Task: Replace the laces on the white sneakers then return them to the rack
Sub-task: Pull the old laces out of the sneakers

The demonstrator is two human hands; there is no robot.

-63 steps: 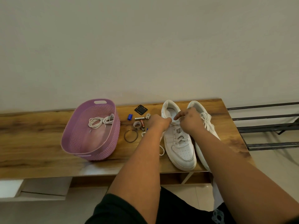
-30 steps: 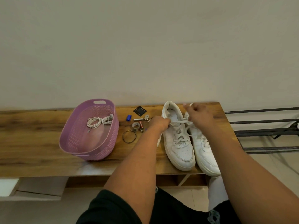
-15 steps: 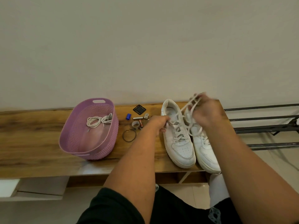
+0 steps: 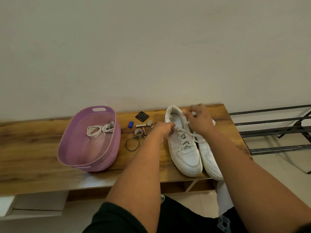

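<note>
Two white sneakers stand side by side at the right end of the wooden table (image 4: 33, 148), toes toward me. The left sneaker (image 4: 185, 153) has a white lace (image 4: 184, 140) threaded through its eyelets. My left hand (image 4: 164, 130) grips that shoe's upper left side near the top eyelets. My right hand (image 4: 199, 120) hovers over the shoe's opening and pinches the white lace end. The right sneaker (image 4: 210, 158) is partly hidden behind my right forearm. Coiled white laces (image 4: 99, 130) lie in the purple basket (image 4: 72, 148).
Small items lie between basket and shoes: a black square patch (image 4: 142, 116), a blue cap (image 4: 130, 124), batteries (image 4: 143, 130), a tape ring (image 4: 138, 132) and a wire bangle (image 4: 132, 144). A black metal shoe rack (image 4: 277, 130) stands to the right of the table.
My right hand drew the lace up and out to the right, then came back down and left over the left sneaker's opening. My left hand stayed on the shoe's side.
</note>
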